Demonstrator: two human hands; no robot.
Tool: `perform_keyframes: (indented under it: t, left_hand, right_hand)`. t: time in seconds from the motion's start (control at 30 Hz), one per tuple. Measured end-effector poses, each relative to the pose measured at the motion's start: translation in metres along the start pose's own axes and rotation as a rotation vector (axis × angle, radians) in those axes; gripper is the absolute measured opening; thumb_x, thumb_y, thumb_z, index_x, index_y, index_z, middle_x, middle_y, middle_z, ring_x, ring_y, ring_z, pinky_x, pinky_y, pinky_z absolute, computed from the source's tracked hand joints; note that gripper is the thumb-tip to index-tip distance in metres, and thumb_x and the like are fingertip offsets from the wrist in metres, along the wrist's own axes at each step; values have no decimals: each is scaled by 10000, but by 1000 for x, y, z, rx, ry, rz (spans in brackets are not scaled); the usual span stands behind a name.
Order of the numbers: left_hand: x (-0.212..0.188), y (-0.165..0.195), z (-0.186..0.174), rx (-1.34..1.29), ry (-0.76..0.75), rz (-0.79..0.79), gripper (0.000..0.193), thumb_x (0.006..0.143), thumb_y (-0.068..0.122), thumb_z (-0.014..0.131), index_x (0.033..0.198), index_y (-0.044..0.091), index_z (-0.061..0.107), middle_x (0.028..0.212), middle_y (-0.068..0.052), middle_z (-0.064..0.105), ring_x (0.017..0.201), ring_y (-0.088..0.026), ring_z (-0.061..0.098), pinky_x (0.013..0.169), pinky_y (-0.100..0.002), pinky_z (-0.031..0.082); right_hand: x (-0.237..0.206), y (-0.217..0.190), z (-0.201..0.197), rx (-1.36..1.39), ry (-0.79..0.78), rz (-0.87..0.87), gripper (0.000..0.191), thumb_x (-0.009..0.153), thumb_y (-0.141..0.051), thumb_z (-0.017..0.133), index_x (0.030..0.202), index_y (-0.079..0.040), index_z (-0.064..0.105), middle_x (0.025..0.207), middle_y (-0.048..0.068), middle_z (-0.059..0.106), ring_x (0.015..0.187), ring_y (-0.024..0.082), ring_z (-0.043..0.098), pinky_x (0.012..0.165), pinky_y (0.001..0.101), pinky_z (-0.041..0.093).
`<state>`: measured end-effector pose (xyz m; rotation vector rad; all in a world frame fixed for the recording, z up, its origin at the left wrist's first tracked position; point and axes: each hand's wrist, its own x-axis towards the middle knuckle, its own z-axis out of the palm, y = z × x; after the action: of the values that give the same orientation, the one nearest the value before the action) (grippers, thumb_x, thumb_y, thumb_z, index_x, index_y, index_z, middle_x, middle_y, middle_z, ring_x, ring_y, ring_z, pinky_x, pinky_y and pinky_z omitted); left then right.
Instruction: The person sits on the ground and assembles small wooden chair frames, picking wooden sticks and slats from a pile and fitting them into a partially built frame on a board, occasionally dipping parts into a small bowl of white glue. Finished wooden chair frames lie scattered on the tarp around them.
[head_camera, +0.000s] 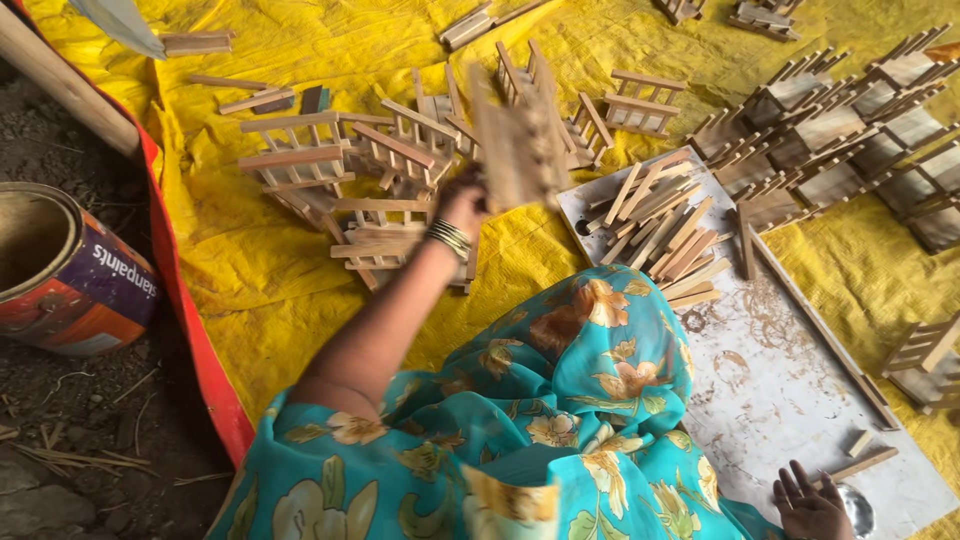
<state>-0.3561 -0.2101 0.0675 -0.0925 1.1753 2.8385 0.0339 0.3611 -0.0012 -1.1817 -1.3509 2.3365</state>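
Over the yellow tarpaulin (300, 290), the left hand (462, 203) grips a blurred small slatted wooden frame (517, 140) above piled wooden frames (340, 170); the right hand (808, 502) rests open-fingered on the white board (770, 390), near loose wooden sticks (660, 225).

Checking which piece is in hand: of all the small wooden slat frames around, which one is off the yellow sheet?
The blurred wooden frame gripped in the left hand; the others rest on the yellow sheet.
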Motion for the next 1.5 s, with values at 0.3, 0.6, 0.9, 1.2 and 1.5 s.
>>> perform_keyframes:
  t: [0.3, 0.6, 0.9, 1.2, 1.5]
  left_hand:
    - [3, 161, -45, 100, 137, 125, 373, 812, -1, 761, 1182, -11, 721, 978, -132, 766, 794, -222, 757, 702, -393, 659]
    - [26, 155, -73, 144, 246, -30, 268, 906, 55, 745, 1172, 25, 721, 977, -93, 751, 849, -236, 737, 753, -433, 633]
    - [59, 143, -72, 79, 303, -137, 258, 881, 35, 742, 1138, 58, 729, 984, -86, 752, 857, -232, 731, 766, -445, 623]
    - [74, 132, -81, 74, 324, -144, 245, 871, 34, 780, 1113, 27, 741, 979, -99, 759, 861, -243, 747, 752, -446, 639]
    - [77, 130, -95, 18, 308, -167, 263, 847, -22, 725, 1108, -17, 696, 988, -124, 750, 852, -245, 742, 729, -432, 645]
  right_hand:
    - [-8, 1, -5, -20, 23, -62, 850, 859, 172, 283, 1623, -195, 232, 1565, 325, 418, 1417, 480, 465, 1114, 582, 391]
    - [-19, -6, -7, -87, 11, -122, 870, 836, 187, 281, 1661, -70, 179, 1554, 333, 411, 1402, 479, 463, 1099, 587, 397]
    - [-14, -5, -4, -117, 60, -114, 837, 866, 182, 282, 1661, -53, 166, 1540, 337, 424, 1384, 467, 484, 1096, 565, 418]
    - [-9, -4, -8, -94, 84, -109, 788, 873, 184, 297, 1624, -47, 239, 1512, 329, 457, 1376, 445, 506, 1105, 538, 445]
    - [-10, -1, -15, -109, 110, -140, 665, 884, 165, 314, 1492, -78, 425, 1473, 327, 492, 1323, 447, 535, 1071, 551, 450]
